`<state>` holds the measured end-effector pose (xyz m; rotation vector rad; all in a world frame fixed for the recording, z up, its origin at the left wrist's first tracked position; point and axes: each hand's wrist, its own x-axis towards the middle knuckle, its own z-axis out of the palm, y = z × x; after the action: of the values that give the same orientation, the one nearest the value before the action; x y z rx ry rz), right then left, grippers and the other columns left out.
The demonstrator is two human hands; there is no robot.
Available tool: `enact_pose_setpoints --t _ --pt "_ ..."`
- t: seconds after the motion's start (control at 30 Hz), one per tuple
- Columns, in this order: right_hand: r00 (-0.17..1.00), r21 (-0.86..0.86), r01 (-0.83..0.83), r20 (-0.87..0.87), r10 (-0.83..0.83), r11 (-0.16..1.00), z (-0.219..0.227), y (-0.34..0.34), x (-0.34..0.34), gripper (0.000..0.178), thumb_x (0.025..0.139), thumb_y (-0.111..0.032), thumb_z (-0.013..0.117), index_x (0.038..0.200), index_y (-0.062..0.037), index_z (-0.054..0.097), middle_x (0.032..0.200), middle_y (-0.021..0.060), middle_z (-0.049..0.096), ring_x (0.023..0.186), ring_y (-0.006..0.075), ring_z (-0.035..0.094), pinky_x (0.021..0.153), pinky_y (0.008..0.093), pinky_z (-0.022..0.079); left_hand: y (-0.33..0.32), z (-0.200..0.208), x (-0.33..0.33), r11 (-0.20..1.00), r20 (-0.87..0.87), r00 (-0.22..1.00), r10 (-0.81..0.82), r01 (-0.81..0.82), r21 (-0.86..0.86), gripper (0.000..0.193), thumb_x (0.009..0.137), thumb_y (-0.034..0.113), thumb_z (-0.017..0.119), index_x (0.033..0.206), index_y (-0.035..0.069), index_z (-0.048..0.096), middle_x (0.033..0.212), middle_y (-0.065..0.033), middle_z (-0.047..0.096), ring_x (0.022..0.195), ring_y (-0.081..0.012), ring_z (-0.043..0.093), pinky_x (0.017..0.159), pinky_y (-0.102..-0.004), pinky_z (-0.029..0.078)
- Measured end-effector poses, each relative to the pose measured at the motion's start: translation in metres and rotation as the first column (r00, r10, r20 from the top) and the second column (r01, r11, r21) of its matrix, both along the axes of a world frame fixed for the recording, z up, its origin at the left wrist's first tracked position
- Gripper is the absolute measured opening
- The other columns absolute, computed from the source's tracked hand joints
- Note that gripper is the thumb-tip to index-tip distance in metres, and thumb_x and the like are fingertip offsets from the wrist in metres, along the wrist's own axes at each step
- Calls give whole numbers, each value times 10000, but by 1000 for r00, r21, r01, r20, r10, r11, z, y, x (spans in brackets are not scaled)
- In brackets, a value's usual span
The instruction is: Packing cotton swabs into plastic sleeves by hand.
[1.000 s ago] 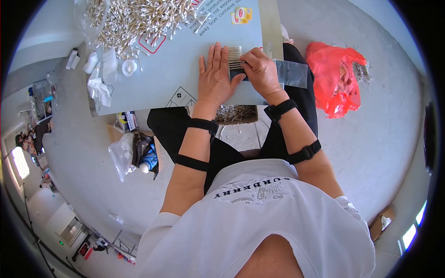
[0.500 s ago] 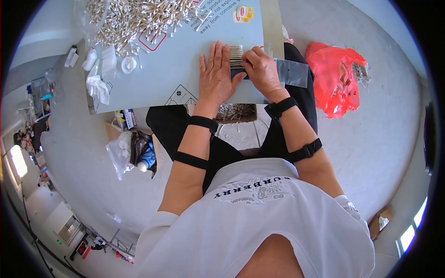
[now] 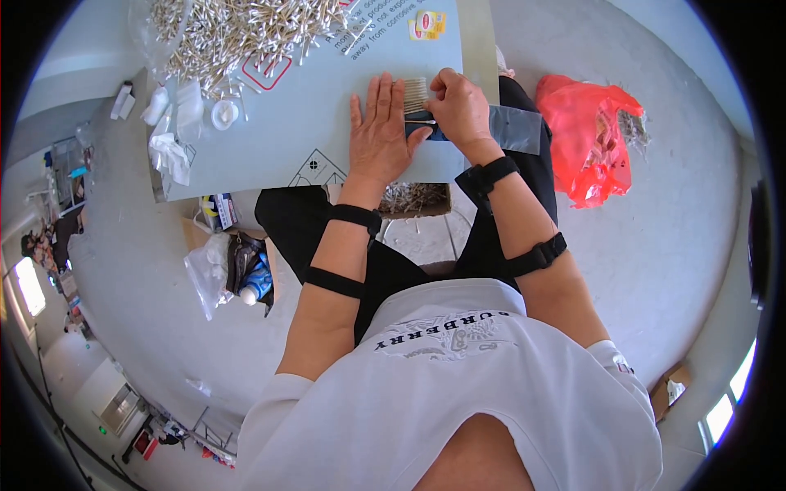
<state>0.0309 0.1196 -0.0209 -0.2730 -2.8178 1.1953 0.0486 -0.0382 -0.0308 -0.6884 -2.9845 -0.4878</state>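
Cotton swabs lie side by side in a neat row (image 3: 415,94) on the tabletop sheet, between my two hands. Below the row, a single cotton swab (image 3: 420,122) rests apart on a dark blue piece (image 3: 419,131). My left hand (image 3: 379,131) lies flat, fingers stretched out, along the row's left ends, its thumb reaching toward the blue piece. At the row's right ends, my right hand (image 3: 460,110) has its fingers curled and pinched together. Whatever sits between those fingertips is hidden. A clear plastic bag (image 3: 516,129) sticks out past the table edge, beside my right wrist.
A large heap of loose cotton swabs (image 3: 237,37) covers the table's far left. Near it are a small white round tub (image 3: 225,114) and crumpled white tissue (image 3: 169,157). Yellow-and-red packets (image 3: 427,25) lie far right. A red plastic bag (image 3: 585,139) is on the floor, right.
My right hand has shifted slightly up and away from the lower swabs. One swab now shows separately on the dark blue piece. My left hand stays flat in place.
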Motion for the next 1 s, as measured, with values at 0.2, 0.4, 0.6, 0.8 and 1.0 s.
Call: enact_pose_setpoints --t 0.2,0.4,0.6,0.8,1.0 --pt "956 -500 34 -236 -175 865 -9 0 12 198 874 -58 580 1060 5 608 1063 141 607 857 259 621 786 364 511 -2 -1 -1 1000 22 1000 0 1 -14 755 930 430 539 1495 32 235 1554 -171 234 1452 -322 188 1166 -510 123" --pt "908 -590 2 -338 -249 808 -22 -26 10 271 977 -84 489 1209 41 552 1318 170 531 1218 276 505 1044 328 374 11 -8 -15 611 69 980 184 -169 773 612 995 301 476 1478 -5 258 1540 -212 236 1433 -355 222 1157 -442 199" --pt "892 -572 11 -366 -267 820 -26 -38 5 278 984 -95 485 1216 42 556 1312 176 548 1211 273 524 1035 329 388 27 -13 -20 514 154 978 143 -206 832 576 1027 336 404 1470 -11 278 1530 -190 280 1418 -320 269 1151 -399 222" --pt "924 -706 -14 -279 -260 708 -29 -12 8 272 956 -58 512 1204 37 571 1271 166 581 1168 249 553 1013 315 411 17 -4 -16 537 110 987 116 -156 829 598 1002 349 453 1471 14 295 1544 -191 251 1433 -325 241 1158 -436 202" --pt "916 2 -265 -314 252 964 3 30 15 542 693 -54 726 1221 -91 611 1330 73 560 1230 315 476 1021 405 411 2 4 -4 988 -44 998 -42 48 145 762 928 512 499 1489 47 274 1556 -174 235 1446 -338 203 1157 -534 129"
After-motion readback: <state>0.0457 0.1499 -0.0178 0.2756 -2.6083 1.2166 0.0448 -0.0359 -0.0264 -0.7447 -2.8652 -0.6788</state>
